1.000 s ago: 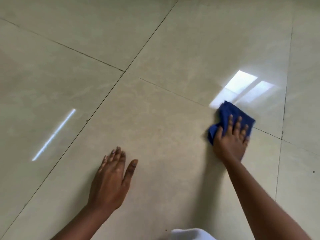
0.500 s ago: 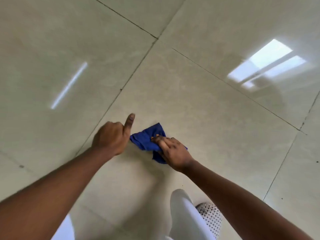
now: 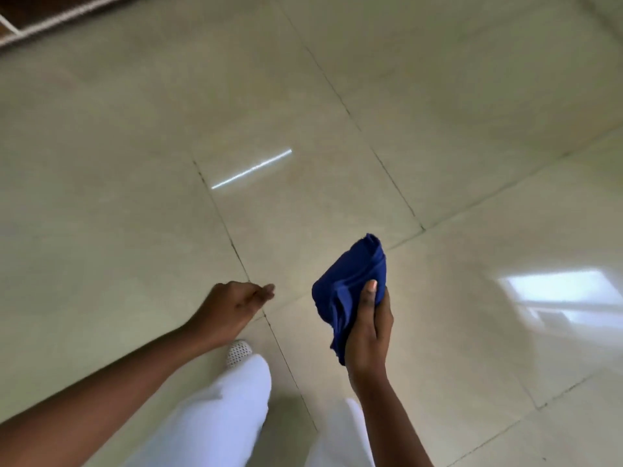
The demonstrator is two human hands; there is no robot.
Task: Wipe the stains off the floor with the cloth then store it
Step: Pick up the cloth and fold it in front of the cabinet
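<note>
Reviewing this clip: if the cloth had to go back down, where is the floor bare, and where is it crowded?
Bare tile stretches from the strip-light reflection back to the dark frame at top left, and on the right around the window reflection. It is crowded at the bottom centre: the white trouser legs and shoe, the empty left hand, and the right hand gripping the blue cloth.

A glossy floor of large cream tiles fills the room, with thin dark grout lines crossing on the slant. Toward eleven o'clock a dark opening with a pale frame cuts the far corner. A thin bright streak of light glints near twelve o'clock, and a window's reflection shines at three o'clock.
</note>
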